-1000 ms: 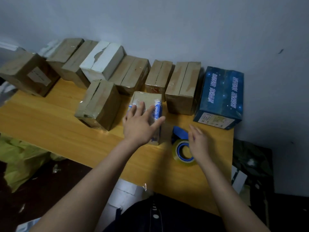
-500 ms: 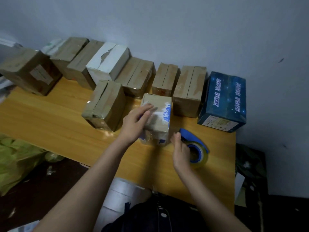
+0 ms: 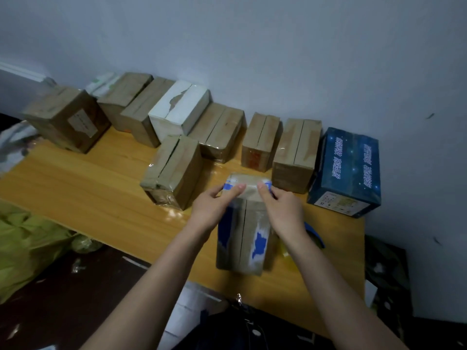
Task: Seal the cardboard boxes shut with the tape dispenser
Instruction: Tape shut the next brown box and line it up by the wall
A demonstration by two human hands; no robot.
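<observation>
A small cardboard box [image 3: 243, 236] with blue torn print stands at the near middle of the wooden table [image 3: 83, 188], tilted so its slit face is toward me. My left hand [image 3: 214, 205] grips its upper left edge, thumb on top. My right hand [image 3: 283, 210] grips the upper right edge the same way. The blue tape dispenser [image 3: 314, 234] with a yellowish roll lies on the table just right of the box, mostly hidden behind my right wrist.
Several brown taped boxes [image 3: 295, 152] and a white box [image 3: 180, 109] line the wall. Another brown box [image 3: 173, 170] stands left of my hands. A dark blue printed box [image 3: 347, 170] sits at the right end. Yellow-green bags [image 3: 27, 246] lie on the floor at left.
My right hand left the tape dispenser and joined the left on the small box. The box was pulled toward me and turned so its slit face shows.
</observation>
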